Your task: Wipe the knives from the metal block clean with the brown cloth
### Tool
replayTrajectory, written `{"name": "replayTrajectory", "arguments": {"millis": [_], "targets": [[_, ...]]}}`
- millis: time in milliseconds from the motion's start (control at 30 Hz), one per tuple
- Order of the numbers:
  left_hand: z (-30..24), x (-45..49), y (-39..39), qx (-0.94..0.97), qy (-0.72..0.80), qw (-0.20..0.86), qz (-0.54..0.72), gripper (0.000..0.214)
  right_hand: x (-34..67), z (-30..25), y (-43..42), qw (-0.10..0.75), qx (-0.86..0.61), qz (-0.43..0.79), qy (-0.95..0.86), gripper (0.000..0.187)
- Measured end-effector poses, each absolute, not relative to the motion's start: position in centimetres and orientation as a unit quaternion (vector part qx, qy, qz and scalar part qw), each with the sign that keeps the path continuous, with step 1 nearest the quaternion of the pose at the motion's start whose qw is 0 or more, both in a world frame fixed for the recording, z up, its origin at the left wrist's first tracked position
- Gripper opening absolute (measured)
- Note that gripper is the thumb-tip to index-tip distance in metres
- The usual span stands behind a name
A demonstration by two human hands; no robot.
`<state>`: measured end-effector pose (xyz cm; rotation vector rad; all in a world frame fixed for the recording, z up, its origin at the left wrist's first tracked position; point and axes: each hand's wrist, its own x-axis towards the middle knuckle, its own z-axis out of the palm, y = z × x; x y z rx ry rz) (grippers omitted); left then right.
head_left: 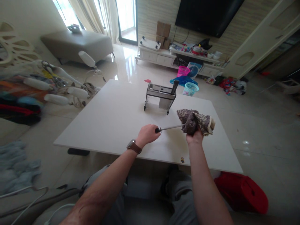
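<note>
White rectangular low table (pixel 112 125) filled mid-frame, seen from a seated position with grey-trousered knees under its near edge. A grey upholstered bench (pixel 77 43) stood far left by the curtained window, and a black flat screen (pixel 206 15) hung on the back wall above a cluttered white cabinet. A red bag (pixel 241 192) lay on the tiled floor, just beside the table's near right corner. A grey metal slotted rack (pixel 160 93) stood upright on the table's far half, with one black handle (pixel 174 87) sticking out of its right end. A teal plastic basket (pixel 190 88) sat on the floor behind it, off the table. A brown patterned cloth (pixel 195 121) was bunched in the right hand (pixel 194 136), which was clenched around it from below, above the table's right half and near the rack. The left hand (pixel 147 134) was a closed fist around the black grip of a black-handled slim metal tool (pixel 172 127), held roughly level over the table. Its far end ran into the cloth and was hidden there, so the tip was not visible. Whether it was a knife or a rod I could not tell. The two hands were apart, joined only by the bare metal shaft between them. A brown-strapped wristwatch (pixel 134 146) sat on the left wrist. A tiny dark object (pixel 182 160) lay on the table by the near edge, too small to identify.
</note>
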<state>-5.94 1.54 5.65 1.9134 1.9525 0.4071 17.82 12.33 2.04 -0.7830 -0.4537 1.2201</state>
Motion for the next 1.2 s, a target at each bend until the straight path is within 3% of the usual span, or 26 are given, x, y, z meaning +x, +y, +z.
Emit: {"name": "replayTrajectory", "arguments": {"millis": [133, 367, 667, 833, 1200], "targets": [[5.5, -6.4, 1.5, 0.653, 0.707, 0.212, 0.17, 0.023, 18.3, 1.8, 12.8, 0.737, -0.389, 0.521, -0.186, 0.026], [5.1, -5.8, 2.1, 0.575, 0.72, 0.275, 0.275, 0.024, 16.1, 1.4, 11.5, 0.684, -0.383, 0.582, -0.218, 0.025], [4.3, -4.7, 2.6, 0.568, 0.687, 0.311, 0.33, 0.022, 11.4, 1.1, 8.3, 0.628, -0.375, 0.611, -0.303, 0.046], [3.9, -3.7, 1.9, 0.581, 0.662, 0.35, 0.319, 0.02, 9.6, 2.0, 6.7, 0.608, -0.335, 0.604, -0.391, 0.076], [4.4, -3.5, 1.6, 0.592, 0.666, 0.342, 0.297, 0.026, 9.3, 2.7, 6.4, 0.619, -0.338, 0.58, -0.409, 0.073]]}}
